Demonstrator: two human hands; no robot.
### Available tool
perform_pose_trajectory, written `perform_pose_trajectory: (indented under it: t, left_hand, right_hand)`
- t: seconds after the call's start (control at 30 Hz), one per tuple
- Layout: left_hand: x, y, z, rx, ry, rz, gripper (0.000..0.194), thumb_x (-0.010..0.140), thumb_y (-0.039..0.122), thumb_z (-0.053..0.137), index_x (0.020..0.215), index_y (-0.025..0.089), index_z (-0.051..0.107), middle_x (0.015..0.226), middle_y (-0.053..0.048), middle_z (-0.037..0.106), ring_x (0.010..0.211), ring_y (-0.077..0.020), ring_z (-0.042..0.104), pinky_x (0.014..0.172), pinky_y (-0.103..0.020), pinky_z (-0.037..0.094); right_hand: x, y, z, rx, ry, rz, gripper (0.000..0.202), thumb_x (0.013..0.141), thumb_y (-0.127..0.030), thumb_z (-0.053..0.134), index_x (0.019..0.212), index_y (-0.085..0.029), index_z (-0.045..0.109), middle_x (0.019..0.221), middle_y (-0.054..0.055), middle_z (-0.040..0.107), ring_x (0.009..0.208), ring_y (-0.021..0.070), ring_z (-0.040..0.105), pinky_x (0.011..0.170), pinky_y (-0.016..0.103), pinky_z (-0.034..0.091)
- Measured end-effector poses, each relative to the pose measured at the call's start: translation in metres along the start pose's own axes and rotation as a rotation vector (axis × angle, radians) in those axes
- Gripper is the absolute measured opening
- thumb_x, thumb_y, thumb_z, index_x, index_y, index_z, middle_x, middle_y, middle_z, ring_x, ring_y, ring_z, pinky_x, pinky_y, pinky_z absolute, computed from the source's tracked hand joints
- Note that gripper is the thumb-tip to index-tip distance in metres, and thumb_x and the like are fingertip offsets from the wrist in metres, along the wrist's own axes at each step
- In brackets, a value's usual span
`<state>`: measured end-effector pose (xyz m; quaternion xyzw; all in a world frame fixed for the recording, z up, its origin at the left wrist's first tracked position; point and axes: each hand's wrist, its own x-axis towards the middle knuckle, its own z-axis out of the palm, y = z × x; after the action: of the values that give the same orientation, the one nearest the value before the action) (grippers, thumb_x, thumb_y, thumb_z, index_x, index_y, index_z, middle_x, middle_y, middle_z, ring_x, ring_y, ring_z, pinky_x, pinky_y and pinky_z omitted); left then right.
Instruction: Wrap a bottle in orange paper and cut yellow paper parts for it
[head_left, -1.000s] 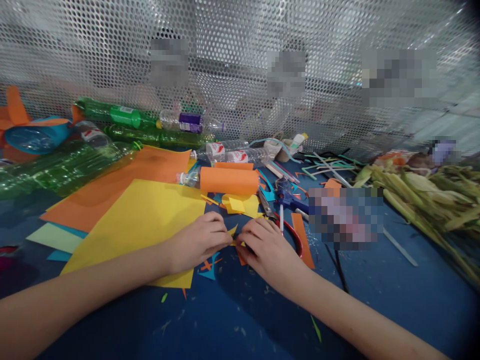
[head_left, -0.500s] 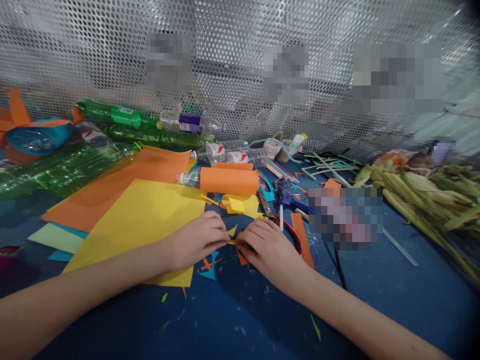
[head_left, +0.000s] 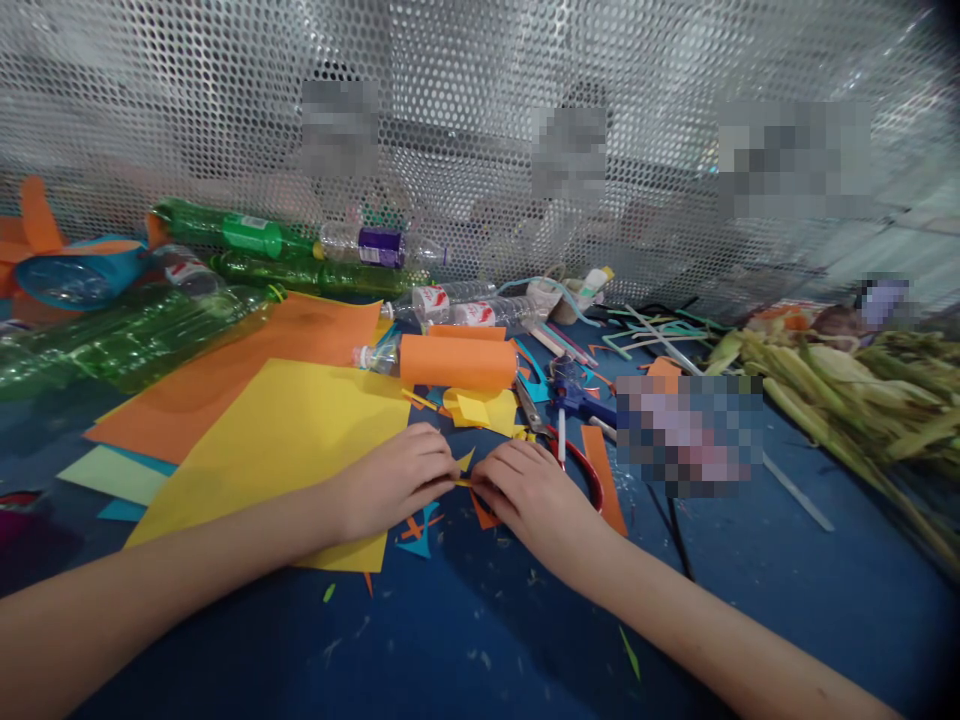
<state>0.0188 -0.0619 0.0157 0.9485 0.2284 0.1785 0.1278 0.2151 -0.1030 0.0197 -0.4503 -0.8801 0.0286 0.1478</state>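
Between my fingertips a small strip of yellow paper [head_left: 464,483] is pinched; most of it is hidden. My left hand [head_left: 405,480] has its fingers closed on one end, with the forearm across a large yellow sheet [head_left: 300,430]. On the other end my right hand [head_left: 532,500] is closed too, beside the red-handled scissors [head_left: 589,470]. Just beyond the hands lie yellow paper scraps [head_left: 480,407] and a clear bottle wrapped in orange paper [head_left: 457,362]. Blue and orange offcuts [head_left: 420,530] lie below the fingertips.
Green bottles [head_left: 150,335] and clear bottles [head_left: 465,305] lie along the perforated metal screen [head_left: 465,130]. A blue glue gun [head_left: 581,398] rests right of the scissors. Corn husks [head_left: 840,400] are piled at far right. An orange sheet [head_left: 247,375] lies under the yellow one.
Almost nothing differs. Both hands stay at the same spot with the yellow strip between them; only the fingers have shifted very slightly.
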Motion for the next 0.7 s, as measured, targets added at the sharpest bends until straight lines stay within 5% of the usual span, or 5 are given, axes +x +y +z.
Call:
perform_pose_trajectory:
  t: [0.2,0.37,0.5,0.6,0.7]
  left_hand:
    - [-0.002,0.006,-0.007,0.403,0.217,0.199,0.02,0.091,0.015,0.037,0.095,0.01,0.056,0.088,-0.007,0.06,0.092,-0.0181,0.051,0.089,-0.034,0.044]
    - [-0.011,0.01,-0.019,0.589,0.366,0.426,0.021,0.088,0.011,0.039,0.097,0.011,0.059,0.093,-0.007,0.064,0.099,-0.0189,0.053,0.091,-0.032,0.043]
    - [-0.015,0.011,-0.022,0.65,0.391,0.551,0.016,0.085,0.016,0.048,0.093,0.014,0.062,0.095,-0.004,0.065,0.098,-0.0166,0.054,0.093,-0.03,0.042]
    - [-0.014,0.013,-0.019,0.59,0.395,0.494,0.015,0.085,0.014,0.049,0.093,0.016,0.061,0.094,-0.002,0.065,0.098,-0.0157,0.054,0.094,-0.029,0.041]
    - [-0.008,0.017,-0.014,0.279,0.447,0.156,0.013,0.083,0.019,0.054,0.096,0.019,0.057,0.096,-0.004,0.061,0.099,-0.0171,0.052,0.092,-0.032,0.042]
  right_hand:
    - [0.0,-0.002,-0.011,0.364,0.065,0.163,0.02,0.089,-0.028,0.043,0.101,-0.02,0.058,0.1,0.007,0.062,0.096,0.0196,0.054,0.086,0.037,0.042]
    - [0.002,-0.004,-0.019,0.974,-0.236,0.356,0.027,0.088,-0.037,0.044,0.091,-0.018,0.063,0.086,0.005,0.068,0.078,0.0151,0.062,0.073,0.03,0.048]
    - [0.004,-0.005,-0.018,1.253,-0.289,0.486,0.026,0.078,-0.04,0.058,0.084,-0.015,0.064,0.075,0.004,0.068,0.069,0.0128,0.062,0.068,0.027,0.048]
    - [0.004,-0.006,-0.017,1.26,-0.221,0.508,0.024,0.075,-0.039,0.062,0.078,-0.015,0.063,0.071,0.003,0.067,0.064,0.0112,0.06,0.064,0.025,0.046]
    - [0.003,-0.008,-0.016,1.191,-0.083,0.479,0.022,0.077,-0.036,0.06,0.075,-0.015,0.064,0.07,0.003,0.067,0.065,0.011,0.059,0.062,0.024,0.044]
